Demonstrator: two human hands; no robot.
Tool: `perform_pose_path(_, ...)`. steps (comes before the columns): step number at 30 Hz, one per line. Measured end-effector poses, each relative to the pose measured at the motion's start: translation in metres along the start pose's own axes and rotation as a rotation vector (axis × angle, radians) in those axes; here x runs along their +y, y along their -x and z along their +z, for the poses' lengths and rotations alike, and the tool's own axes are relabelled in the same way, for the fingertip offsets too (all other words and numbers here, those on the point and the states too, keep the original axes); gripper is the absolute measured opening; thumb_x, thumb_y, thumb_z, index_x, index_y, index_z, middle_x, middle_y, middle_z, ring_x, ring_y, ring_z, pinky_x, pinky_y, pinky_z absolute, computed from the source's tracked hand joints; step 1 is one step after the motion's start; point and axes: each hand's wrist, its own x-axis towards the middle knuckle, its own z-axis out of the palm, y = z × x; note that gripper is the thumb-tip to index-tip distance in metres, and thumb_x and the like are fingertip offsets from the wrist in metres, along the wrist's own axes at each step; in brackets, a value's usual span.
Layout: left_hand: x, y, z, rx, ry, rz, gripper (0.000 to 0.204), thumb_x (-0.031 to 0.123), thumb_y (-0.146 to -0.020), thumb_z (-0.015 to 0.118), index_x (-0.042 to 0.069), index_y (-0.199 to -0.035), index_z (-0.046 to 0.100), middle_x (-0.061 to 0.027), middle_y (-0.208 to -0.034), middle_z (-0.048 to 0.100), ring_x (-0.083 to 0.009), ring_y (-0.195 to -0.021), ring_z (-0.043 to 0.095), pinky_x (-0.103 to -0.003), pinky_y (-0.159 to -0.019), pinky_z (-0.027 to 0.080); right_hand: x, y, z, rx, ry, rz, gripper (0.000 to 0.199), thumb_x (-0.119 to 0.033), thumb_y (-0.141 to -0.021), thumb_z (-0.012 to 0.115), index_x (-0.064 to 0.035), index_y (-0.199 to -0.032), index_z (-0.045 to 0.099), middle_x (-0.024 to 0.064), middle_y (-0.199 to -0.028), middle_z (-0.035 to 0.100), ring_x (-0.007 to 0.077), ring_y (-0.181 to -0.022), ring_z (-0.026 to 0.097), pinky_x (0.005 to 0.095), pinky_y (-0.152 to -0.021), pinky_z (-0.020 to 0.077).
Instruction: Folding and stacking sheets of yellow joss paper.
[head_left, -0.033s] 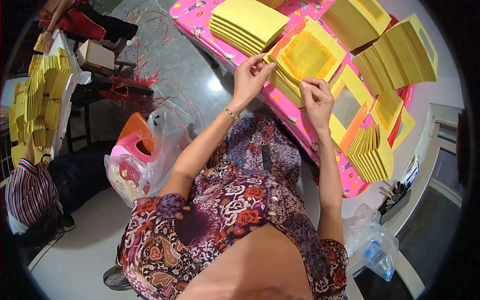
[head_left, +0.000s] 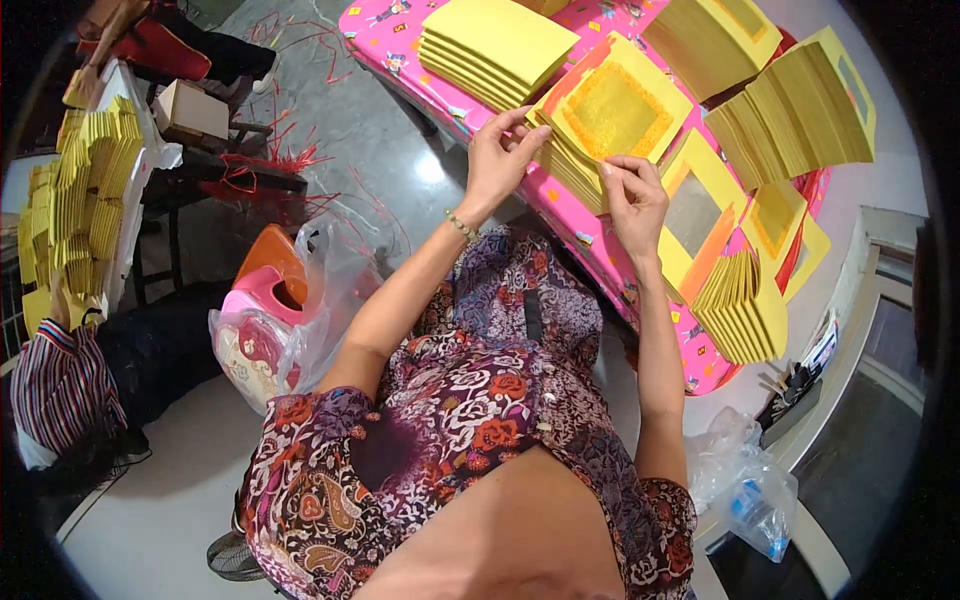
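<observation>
A stack of yellow paper sheets with a gold foil square lies on the pink patterned table. My left hand pinches the stack's near left corner between thumb and fingers. At the stack's near edge, my right hand grips the top sheets with its fingertips. A plain yellow stack lies to the left. Sheets with a silver square lie just right of my right hand. Fanned yellow bundles sit at the far right and near right.
A plastic bag holding pink and orange containers stands on the floor to my left. Red strings litter the floor. More yellow paper is piled at far left, beside a person's striped sleeve. A clear bag lies lower right.
</observation>
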Motion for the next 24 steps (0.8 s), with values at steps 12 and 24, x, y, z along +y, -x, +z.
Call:
perform_pose_path(12,0.042,0.007,0.002,0.116,-0.877,0.824,0.048,0.016,-0.076,0.078,0.022,-0.121,0.065,-0.0059,-0.112,0.062,-0.0267,-0.111,0.052,-0.044,-0.097,0.038,0.005,0.004,0.000,0.000,0.020,-0.002,0.012,-0.014,-0.087,0.072,-0.0035,-0.090,0.078,0.0073,-0.094,0.070,0.0213,-0.093,0.063,0.0324,-0.081,0.0501)
perform_pose_path(24,0.073,-0.046,0.004,-0.469,-1.130,1.052,0.009,0.021,-0.087,0.060,0.015,-0.090,0.066,-0.0005,-0.082,0.065,-0.0201,-0.088,0.061,-0.038,-0.091,0.041,-0.019,-0.006,-0.014,-0.063,0.457,-0.316,0.023,-0.016,-0.087,0.070,-0.0028,-0.105,0.068,0.0099,-0.102,0.068,0.0275,-0.098,0.063,0.0454,-0.097,0.0442)
